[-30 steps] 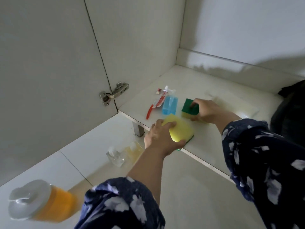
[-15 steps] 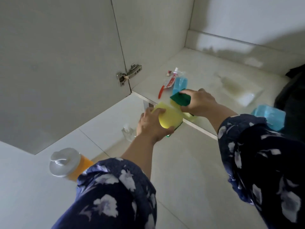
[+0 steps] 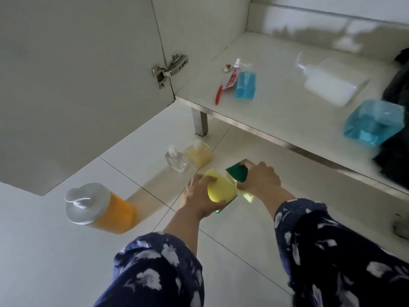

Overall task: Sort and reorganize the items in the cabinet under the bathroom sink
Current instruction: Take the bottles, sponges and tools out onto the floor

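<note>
Item: two scouring sponges, now out of the cabinet. A second ago we had both of them on the cabinet floor (image 3: 276, 111); we now hold them low over the floor tiles (image 3: 232, 251) in front of it.

Left hand (image 3: 197, 196): fingers curled round the sponge with its yellow side up (image 3: 221, 188), green pad underneath.

Right hand (image 3: 260, 181): gripping the sponge with its green pad up (image 3: 236, 172), yellow foam showing below the palm. The two sponges touch or nearly touch; we cannot tell which.

Already on the tiles: a clear bottle (image 3: 176, 159) and an amber bottle (image 3: 199, 153), just beside each other, and an orange bottle with a grey cap (image 3: 97, 207) well to the left.

Left inside the cabinet: a red toothbrush (image 3: 219, 94), a toothpaste tube (image 3: 233, 74), a small blue bottle (image 3: 245, 84), a white pump dispenser (image 3: 327, 85) and a large blue bottle (image 3: 374, 121).

Judgement: we are in the emptying stage; the sponges probably join the bottles outside, with five items yet to clear.
</note>
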Action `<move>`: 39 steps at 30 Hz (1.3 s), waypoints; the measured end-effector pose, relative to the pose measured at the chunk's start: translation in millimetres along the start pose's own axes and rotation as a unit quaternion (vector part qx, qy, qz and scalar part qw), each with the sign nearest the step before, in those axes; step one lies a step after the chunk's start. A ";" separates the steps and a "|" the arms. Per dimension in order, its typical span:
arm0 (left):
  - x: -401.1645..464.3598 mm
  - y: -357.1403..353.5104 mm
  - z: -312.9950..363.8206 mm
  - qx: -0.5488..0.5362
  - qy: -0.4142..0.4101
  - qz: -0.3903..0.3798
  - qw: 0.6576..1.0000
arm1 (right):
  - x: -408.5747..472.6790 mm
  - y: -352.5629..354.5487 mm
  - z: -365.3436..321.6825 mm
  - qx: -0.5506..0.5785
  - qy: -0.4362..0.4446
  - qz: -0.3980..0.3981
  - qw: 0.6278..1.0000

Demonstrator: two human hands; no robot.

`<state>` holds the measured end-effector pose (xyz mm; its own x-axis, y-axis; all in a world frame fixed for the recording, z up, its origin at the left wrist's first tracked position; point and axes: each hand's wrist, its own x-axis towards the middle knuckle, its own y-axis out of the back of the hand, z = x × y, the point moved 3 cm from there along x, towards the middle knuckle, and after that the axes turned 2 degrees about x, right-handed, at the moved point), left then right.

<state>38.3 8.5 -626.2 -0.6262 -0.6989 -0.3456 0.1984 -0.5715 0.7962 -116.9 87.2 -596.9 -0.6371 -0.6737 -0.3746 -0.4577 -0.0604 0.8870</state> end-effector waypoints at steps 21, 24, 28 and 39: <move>43.1 -12.4 0.4 0.008 -0.053 0.004 0.999 | 35.4 -9.3 23.6 -0.027 -0.018 -0.080 0.996; 43.3 27.2 19.6 -0.026 -0.078 0.063 0.995 | 23.2 24.8 2.4 -0.015 0.020 -0.108 0.994; 46.4 90.1 47.9 -0.078 -0.087 0.134 0.984 | 3.7 93.1 -33.9 0.006 0.086 -0.080 0.993; 119.9 162.6 131.7 -0.090 -0.032 0.177 0.980 | 113.1 219.9 -68.0 0.103 0.114 0.164 0.974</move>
<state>-103.8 -111.6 -472.8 -0.5387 -0.8420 -0.0275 0.5377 -0.3688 0.7582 -247.5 -52.4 -425.9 -0.6261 -0.7797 0.0114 -0.3825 0.3199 0.8668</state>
